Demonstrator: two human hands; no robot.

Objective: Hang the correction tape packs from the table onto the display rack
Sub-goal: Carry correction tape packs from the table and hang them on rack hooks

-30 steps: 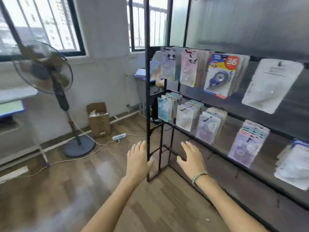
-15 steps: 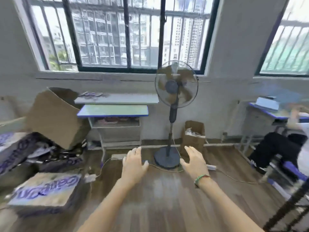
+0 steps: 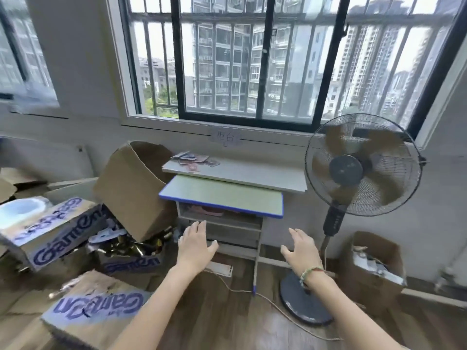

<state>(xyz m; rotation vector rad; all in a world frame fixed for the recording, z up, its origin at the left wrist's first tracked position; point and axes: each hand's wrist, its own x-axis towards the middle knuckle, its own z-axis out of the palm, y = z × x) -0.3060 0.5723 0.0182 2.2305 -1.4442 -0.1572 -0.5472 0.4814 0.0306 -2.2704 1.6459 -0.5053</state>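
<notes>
Several correction tape packs (image 3: 193,160) lie scattered on the white table (image 3: 252,176) under the window, at its left end. Both hands are empty with fingers spread: the left hand (image 3: 195,245) and right hand (image 3: 300,248) are held out in front of the blue-edged desk (image 3: 222,198) below that table. Left of the desk, an open printed carton (image 3: 131,256) holds dark jumbled items, too blurred to name. Right of the desk, past the standing fan (image 3: 358,170), a small cardboard box (image 3: 374,263) holds papers.
</notes>
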